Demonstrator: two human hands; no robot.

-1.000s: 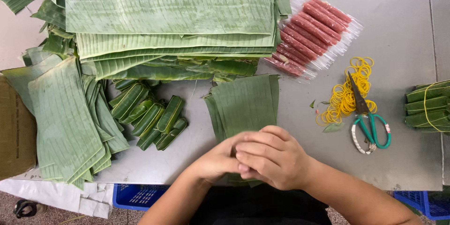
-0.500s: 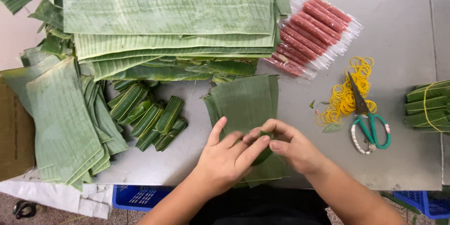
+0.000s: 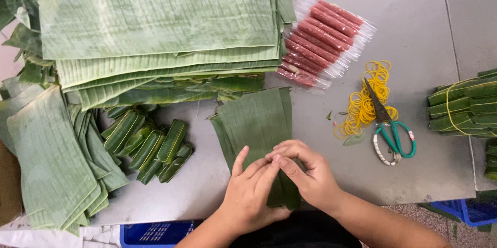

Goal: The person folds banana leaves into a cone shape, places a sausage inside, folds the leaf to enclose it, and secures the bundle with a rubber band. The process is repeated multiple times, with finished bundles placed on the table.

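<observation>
Both my hands are down on the small stack of cut banana leaf pieces [image 3: 256, 118] at the near edge of the grey metal desk [image 3: 414, 15]. My left hand [image 3: 251, 191] lies flat on the stack, loose, fingers spread, not clenched around anything. My right hand [image 3: 305, 173] has its fingertips curled in, pinching at the top leaf right where the two hands meet. Can't tell how many sheets are in that stack, just several, dark green and finely ribbed, roughly rectangular.

Counts for the rest: about nine finished wrapped leaf parcels [image 3: 147, 142] in a loose heap to the left, glossy little oblong bundles. The sausage sticks [image 3: 321, 41] up top look like ten or so, pinkish-red, each sealed in clear plastic with flat crimped ends. One pair of scissors [image 3: 391, 129] with teal handles lying on a pile of yellow rubber bands [image 3: 370, 98], way too many thin loops to count. One tied bundle of parcels [image 3: 463, 106] at the right edge, held by a yellow band.

The big banana leaf sheets [image 3: 155, 15] are stacked at the back, pale matte green with straight parallel veins, and another fan of narrower leaf strips [image 3: 49, 160] sits at far left. A blue crate [image 3: 155, 232] pokes out under the desk.
</observation>
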